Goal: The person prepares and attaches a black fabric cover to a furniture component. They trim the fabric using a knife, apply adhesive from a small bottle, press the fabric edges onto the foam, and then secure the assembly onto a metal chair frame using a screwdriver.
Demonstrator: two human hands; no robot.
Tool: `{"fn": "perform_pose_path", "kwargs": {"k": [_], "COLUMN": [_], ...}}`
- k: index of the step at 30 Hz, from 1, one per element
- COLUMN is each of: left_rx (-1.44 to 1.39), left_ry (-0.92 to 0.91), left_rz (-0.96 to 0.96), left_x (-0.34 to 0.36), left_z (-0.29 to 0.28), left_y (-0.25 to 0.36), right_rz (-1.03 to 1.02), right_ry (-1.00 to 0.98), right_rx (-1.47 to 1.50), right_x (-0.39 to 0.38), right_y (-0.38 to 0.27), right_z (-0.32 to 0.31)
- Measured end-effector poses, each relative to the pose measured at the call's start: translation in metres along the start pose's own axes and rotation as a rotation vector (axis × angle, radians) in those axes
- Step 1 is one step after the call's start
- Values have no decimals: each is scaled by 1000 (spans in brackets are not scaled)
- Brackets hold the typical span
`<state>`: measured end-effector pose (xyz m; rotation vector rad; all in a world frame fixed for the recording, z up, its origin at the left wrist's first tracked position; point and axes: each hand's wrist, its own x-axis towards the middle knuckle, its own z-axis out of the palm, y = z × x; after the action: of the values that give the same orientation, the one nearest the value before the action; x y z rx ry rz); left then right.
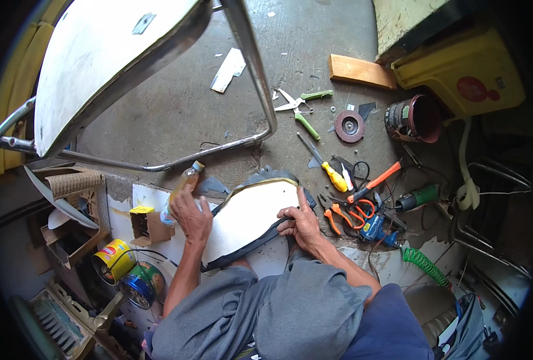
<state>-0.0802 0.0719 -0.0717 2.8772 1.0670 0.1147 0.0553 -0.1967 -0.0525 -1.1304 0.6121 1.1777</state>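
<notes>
Two bare hands at work, and between them lies a smooth white panel [248, 219], rounded at the far end, dark covering [255, 241] wrinkled around its rim, right over the lap. Left hand [189, 217] is on a clear bottle [189, 178] of amber liquid; whether it's closed around it, I can't tell! Right hand [305, 227] touches the panel's right edge, fingers curled, index stretched out, firmness of grip unclear. Tight on the right: screwdriver [335, 178], orange-handled pliers [332, 211]. Roomier ahead, where rough grey floor [176, 114] spreads past a shiny bent metal tube [218, 151].
</notes>
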Motion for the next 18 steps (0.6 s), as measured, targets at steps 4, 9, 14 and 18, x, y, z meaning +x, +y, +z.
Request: {"fn": "perform_pose_path", "kwargs": {"k": [4,9,14,18], "left_rx": [-392,-513,-601,-658], "left_ry": [-397,-476,-417,-416], "left_rz": [-122,-79,-85,-134], "left_x": [-26,-25,-29,-32], "left_z": [9,12,5,0], "left_y": [3,-9,-7,-5], "right_rz": [4,9,50,44], "right_ry": [42,3,-82,-182], "right_rx": [-206,-394,-674,-859], "right_x": [6,24,20,12], "right_y": [1,4,-2,0], "right_z": [15,35,67,85]}}
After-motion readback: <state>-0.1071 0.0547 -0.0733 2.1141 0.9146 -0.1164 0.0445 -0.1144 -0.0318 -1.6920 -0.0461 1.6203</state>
